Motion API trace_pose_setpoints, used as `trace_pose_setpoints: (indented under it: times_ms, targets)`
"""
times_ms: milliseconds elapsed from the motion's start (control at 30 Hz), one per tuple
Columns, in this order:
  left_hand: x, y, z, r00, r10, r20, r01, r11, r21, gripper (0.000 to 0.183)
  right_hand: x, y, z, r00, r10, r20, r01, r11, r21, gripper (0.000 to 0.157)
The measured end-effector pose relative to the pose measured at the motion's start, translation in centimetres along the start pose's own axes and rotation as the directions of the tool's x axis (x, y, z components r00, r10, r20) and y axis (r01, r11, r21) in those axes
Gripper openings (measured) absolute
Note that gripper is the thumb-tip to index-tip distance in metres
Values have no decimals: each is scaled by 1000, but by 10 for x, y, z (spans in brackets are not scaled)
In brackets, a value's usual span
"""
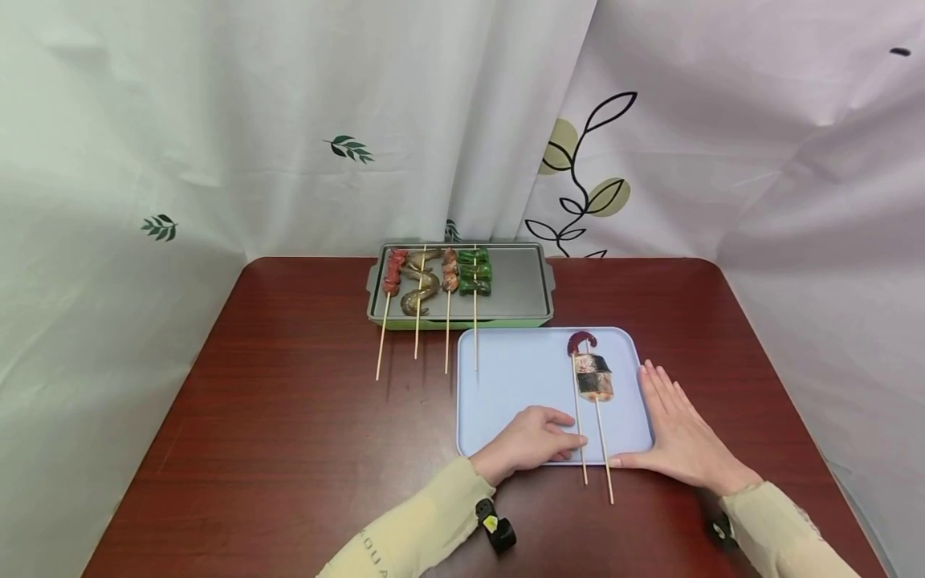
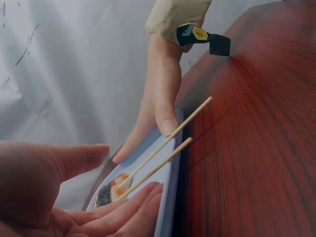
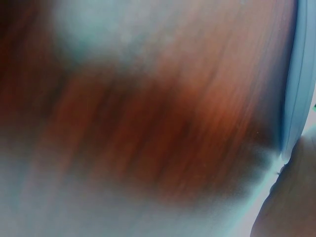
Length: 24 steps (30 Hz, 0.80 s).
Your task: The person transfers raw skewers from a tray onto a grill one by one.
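Observation:
A light blue tray (image 1: 516,377) lies on the table, with two skewers on its right half. One skewer bears a dark red curled piece (image 1: 578,341); the other has chunks with black skin (image 1: 594,377). Both sticks stick out past the tray's near edge. My left hand (image 1: 535,437) is at the left stick, fingers over the tray. In the left wrist view its thumb (image 2: 84,160) stands apart from the fingers, which lie beside the sticks. My right hand (image 1: 675,437) lies along the tray's right edge, fingers straight, its thumb at the near edge.
Behind the tray stands a green-sided grill pan (image 1: 516,281). Several skewers lie across it, with red pieces, shrimp, brown meat and green pepper, their sticks hanging over its front. The reddish-brown table (image 1: 303,401) meets white curtains (image 1: 289,120) at the back and sides.

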<state>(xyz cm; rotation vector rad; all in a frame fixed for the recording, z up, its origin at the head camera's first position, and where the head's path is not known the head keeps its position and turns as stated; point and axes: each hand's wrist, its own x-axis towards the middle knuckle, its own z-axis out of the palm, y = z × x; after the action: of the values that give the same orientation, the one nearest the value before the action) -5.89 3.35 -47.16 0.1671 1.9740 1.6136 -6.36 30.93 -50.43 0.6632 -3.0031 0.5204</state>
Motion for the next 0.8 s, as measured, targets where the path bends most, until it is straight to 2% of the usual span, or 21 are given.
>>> trace_pose_setpoints:
  times_ms: [200,567,800]
  targets:
    - [4,1,2,1000,-14,7,14,1000,-5,37,0,0,0,1000,0,0,0,1000,-1,142]
    - [8,-2,3,1000,-1,3,1,1000,-16,33,1,0,0,1000,-5,-5,5,1000,-2,142]
    - [6,-1,5,997,-5,-73,3,1000,-30,34,1,0,0,1000,10,10,-11,1000,3,142]
